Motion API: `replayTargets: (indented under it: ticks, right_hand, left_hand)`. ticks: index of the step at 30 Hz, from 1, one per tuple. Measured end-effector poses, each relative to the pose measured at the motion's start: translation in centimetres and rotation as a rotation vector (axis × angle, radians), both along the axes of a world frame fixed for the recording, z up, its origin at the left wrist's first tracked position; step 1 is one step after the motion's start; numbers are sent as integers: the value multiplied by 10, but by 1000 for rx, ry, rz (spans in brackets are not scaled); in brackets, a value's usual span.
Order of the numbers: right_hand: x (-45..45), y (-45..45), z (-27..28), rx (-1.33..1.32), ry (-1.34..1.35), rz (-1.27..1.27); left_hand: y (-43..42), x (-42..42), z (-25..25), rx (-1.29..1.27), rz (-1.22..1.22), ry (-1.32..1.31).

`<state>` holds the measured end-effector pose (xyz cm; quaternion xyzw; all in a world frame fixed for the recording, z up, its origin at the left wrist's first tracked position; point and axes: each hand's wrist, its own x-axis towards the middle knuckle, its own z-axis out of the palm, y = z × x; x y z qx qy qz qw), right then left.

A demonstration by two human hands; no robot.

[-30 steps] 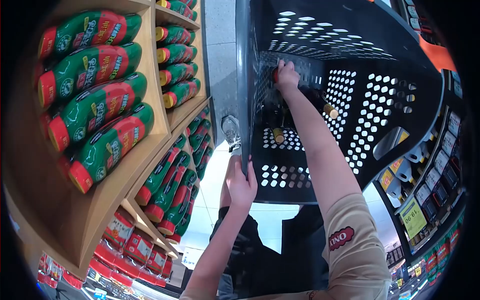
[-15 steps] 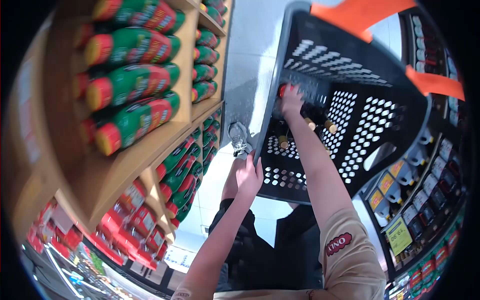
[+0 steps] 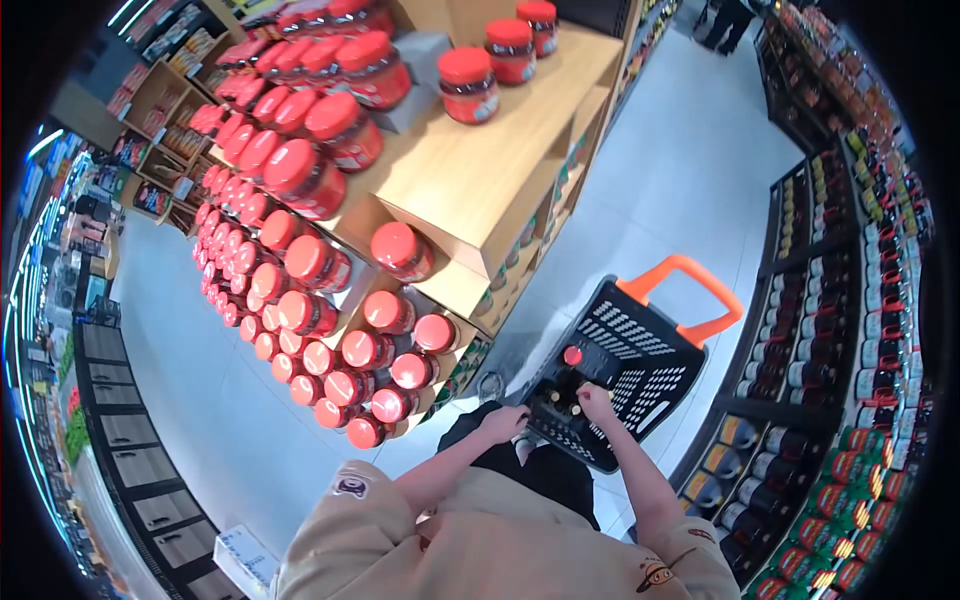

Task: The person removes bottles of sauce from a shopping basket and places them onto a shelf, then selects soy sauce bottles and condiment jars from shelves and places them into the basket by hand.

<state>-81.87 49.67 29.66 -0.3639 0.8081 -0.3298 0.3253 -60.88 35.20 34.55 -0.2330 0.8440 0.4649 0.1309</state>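
A black perforated shopping basket (image 3: 660, 352) with an orange handle (image 3: 722, 325) is in front of my legs. My left hand (image 3: 503, 425) is closed over its near left rim. Inside the basket is my right hand (image 3: 596, 402), fingers curled beside the dark bottles (image 3: 557, 395) with gold-coloured tops; what these fingers hold, if anything, is too small to tell. A red-lidded jar (image 3: 572, 356) stands in the basket's far left corner, apart from both hands.
A wooden display shelf (image 3: 480, 205) with many red-lidded jars (image 3: 340, 390) rises on the left. On the right, dark shelves (image 3: 765, 415) carry bottles and packs. The pale aisle floor (image 3: 660, 140) runs ahead, with a person (image 3: 727, 25) at its far end.
The camera view has lifted and widened, showing the store and my torso. My right hand has come away from the red-lidded item towards the basket's near side. My left hand stays at the rim.
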Motion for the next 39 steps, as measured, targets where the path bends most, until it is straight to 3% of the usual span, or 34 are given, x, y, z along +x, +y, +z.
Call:
replayTargets:
  ticks: [2, 6, 9, 12, 13, 14, 16, 17, 18, 22, 25, 30, 39]
  right_hand:
    - [-20, -37, 35, -63, 125, 46]
    - [-48, -150, 140, -314, 69, -18]
    - [-54, -231, 213, -526, 22, -57]
    - [-63, -302, 259, -718, 104, -90]
    - [-67, -320, 271, -691, 159, -86]
    - [-72, -334, 284, -662, 216, -83]
    - [-80, -362, 299, -688, 239, -93]
    - [-87, -374, 299, -681, 260, -93]
    - [-93, -384, 299, -670, 280, -93]
    - [-110, -414, 297, -606, 268, -132]
    - [-119, -433, 294, -635, 260, -89]
    - [-129, -456, 308, -844, -31, 124]
    - [-121, -456, 356, -670, 66, 130]
  left_hand:
    - [-9, 20, 32, 50, 62, 78]
    - [-34, 61, 95, 91, 212, 78]
    - [-45, 106, 95, -19, 532, 276]
    - [-34, 163, 131, -155, 841, 214]
    - [-21, 192, 120, -119, 932, 249]
    - [-8, 212, 138, -98, 969, 127]
    - [26, 253, 141, 4, 943, -13]
    - [70, 324, 3, 6, 941, -13]
    - [101, 331, -1, -357, 533, 108]
    - [139, 383, -22, -306, 502, 104]
    - [150, 401, -7, -269, 485, 98]
    - [159, 417, 34, -193, 458, 79]
    - [117, 393, 108, -95, 410, 83]
